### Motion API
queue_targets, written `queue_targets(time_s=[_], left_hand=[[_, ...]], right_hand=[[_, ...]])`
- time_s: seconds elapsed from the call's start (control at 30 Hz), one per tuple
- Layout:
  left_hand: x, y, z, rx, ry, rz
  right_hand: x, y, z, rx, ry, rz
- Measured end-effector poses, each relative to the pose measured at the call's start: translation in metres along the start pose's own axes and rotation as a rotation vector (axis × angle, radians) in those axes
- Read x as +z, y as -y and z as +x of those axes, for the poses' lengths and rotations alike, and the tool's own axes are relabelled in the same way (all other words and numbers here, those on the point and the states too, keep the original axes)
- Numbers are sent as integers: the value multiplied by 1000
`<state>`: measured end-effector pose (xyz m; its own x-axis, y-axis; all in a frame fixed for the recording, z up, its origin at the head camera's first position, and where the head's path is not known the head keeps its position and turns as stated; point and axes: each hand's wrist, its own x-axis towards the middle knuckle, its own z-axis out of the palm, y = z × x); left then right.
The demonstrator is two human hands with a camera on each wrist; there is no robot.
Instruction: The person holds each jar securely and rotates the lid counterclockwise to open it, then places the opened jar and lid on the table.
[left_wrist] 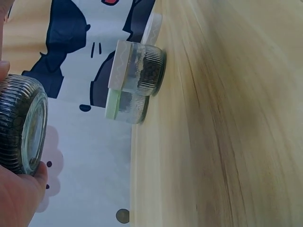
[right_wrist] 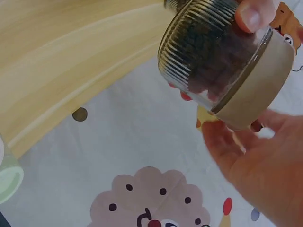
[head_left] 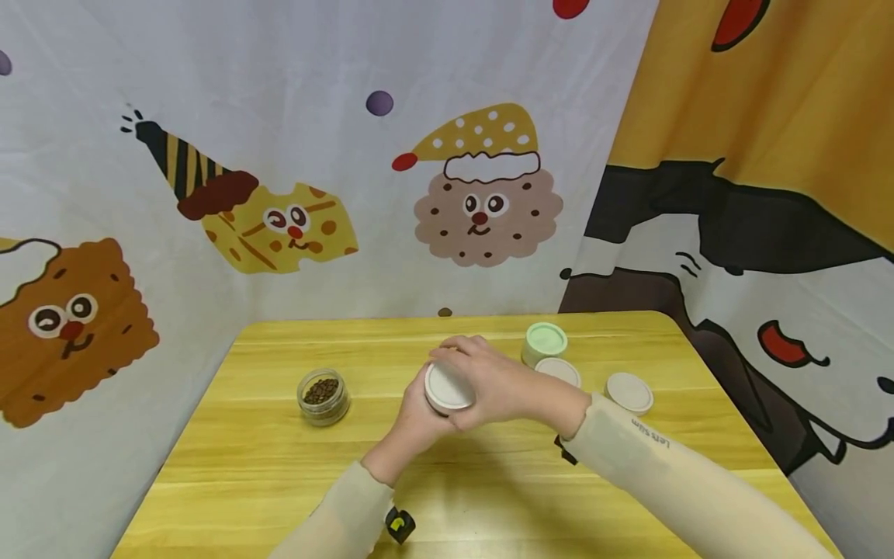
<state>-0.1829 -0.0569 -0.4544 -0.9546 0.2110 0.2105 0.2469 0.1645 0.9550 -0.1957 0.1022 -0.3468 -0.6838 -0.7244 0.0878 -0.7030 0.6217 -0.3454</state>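
A ribbed glass jar (right_wrist: pixel 203 56) with dark contents is held up over the table, tilted. Its white lid (head_left: pixel 447 387) sits on its mouth. My left hand (head_left: pixel 414 419) grips the glass body, fingers and thumb around it. From the other side my right hand (head_left: pixel 496 384) holds the lid, thumb and fingers bent round its rim. In the right wrist view, the fingertips are right at the lid's edge.
An uncovered glass jar (head_left: pixel 323 404) of brown beans stands at the left. On the right are a green-lidded jar (head_left: pixel 545 343), a white-lidded jar (left_wrist: pixel 151 71) with dark contents, and a loose white lid (head_left: pixel 629 393). A printed curtain (head_left: pixel 314 295) hangs behind the wooden table (head_left: pixel 244 466).
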Motion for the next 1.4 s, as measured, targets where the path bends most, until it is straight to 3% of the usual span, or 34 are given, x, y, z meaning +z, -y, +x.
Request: queue_targets(time_s=[0.33, 0.57, 0.73, 0.87, 1.03, 1.17, 1.27, 1.4], left_hand=[[0, 0, 1, 1, 1, 18], [1, 0, 1, 44, -18, 26], [1, 2, -1, 5, 3, 37], [1, 3, -1, -3, 11, 24], [2, 0, -1, -42, 23, 20], [2, -1, -2, -35, 26, 44], [2, -1, -1, -8, 23, 46], [2, 0, -2, 7, 14, 34]], right_hand=[[6, 9, -1, 162, -82, -56], [8, 2, 1, 46, -66, -42], [6, 1, 0, -28, -1, 15], [4, 3, -1, -20, 2, 17], [6, 6, 0, 95, -67, -36], [7, 6, 0, 158, -71, -17], [7, 5, 0, 138, -65, -5], [6, 3, 0, 44, -53, 20]])
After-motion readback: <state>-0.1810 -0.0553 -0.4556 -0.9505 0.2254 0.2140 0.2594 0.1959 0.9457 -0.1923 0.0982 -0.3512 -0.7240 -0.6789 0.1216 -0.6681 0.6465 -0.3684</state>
